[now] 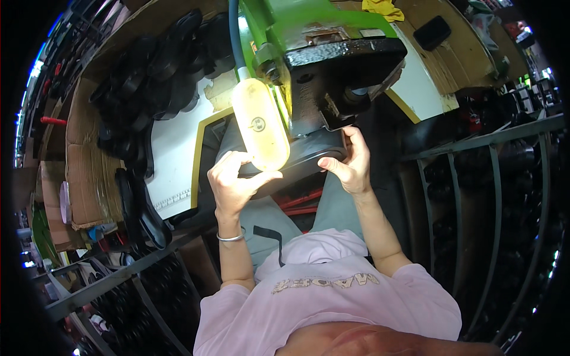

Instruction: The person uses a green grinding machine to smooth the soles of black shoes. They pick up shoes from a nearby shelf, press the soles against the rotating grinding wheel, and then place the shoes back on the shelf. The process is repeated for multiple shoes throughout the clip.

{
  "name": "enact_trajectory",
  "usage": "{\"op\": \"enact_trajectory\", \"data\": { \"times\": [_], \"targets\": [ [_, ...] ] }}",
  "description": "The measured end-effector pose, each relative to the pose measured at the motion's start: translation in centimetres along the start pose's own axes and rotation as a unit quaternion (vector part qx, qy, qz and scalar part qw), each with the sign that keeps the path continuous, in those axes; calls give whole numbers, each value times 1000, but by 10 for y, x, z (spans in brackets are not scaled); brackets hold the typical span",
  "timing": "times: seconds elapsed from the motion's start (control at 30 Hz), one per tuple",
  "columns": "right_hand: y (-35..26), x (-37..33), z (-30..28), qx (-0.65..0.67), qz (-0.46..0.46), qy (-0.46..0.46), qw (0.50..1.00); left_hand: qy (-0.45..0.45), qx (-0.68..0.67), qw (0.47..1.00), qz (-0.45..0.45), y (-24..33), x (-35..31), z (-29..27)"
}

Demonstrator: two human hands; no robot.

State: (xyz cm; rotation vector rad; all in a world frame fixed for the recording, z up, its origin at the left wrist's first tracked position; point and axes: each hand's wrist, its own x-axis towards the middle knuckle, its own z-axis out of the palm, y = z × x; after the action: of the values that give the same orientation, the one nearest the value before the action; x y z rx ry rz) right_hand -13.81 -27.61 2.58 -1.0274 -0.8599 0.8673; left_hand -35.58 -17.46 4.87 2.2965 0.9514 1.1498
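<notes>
Between my hands is a black shoe sole (317, 147), lying lengthwise from left to right under the dark head of a green machine (347, 56). My left hand (228, 181) grips its left end, thumb toward me and fingers curled behind. The right end is pinched by my right hand (351, 161), with the thumb on the near edge and the fingers round the far side. A lit oblong lamp (259, 127) on a blue cable hangs just over the left part of the sole and hides some of it. Where the machine meets the sole is partly hidden.
A cardboard box (89, 172) at the left holds a heap of black soles (157, 65). A white board with a yellow edge (173, 160) borders the machine. Metal racks (490, 154) stand on both sides. A yellow cloth (383, 9) and a black pad (431, 32) lie at the far right.
</notes>
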Motion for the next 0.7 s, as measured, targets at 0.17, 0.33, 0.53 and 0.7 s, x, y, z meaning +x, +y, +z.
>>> {"op": "enact_trajectory", "data": {
  "times": [0.17, 0.33, 0.53, 0.7],
  "targets": [
    [2, -1, -8, -56, -31, -16, 998, 11, -9, 1000, 7, 5, 0, 0],
    [-1, -2, -3, 0, 47, -16, 999, -1, 4, 1000, -23, 5, -1, -4],
    [15, 1, 4, -59, 3, -22, 998, 24, -39, 988, -148, -9, -39, 3],
    [26, -4, 16, -86, -8, -15, 996, 94, -253, 911, -313, -3, -103, 37]
  ]
}}
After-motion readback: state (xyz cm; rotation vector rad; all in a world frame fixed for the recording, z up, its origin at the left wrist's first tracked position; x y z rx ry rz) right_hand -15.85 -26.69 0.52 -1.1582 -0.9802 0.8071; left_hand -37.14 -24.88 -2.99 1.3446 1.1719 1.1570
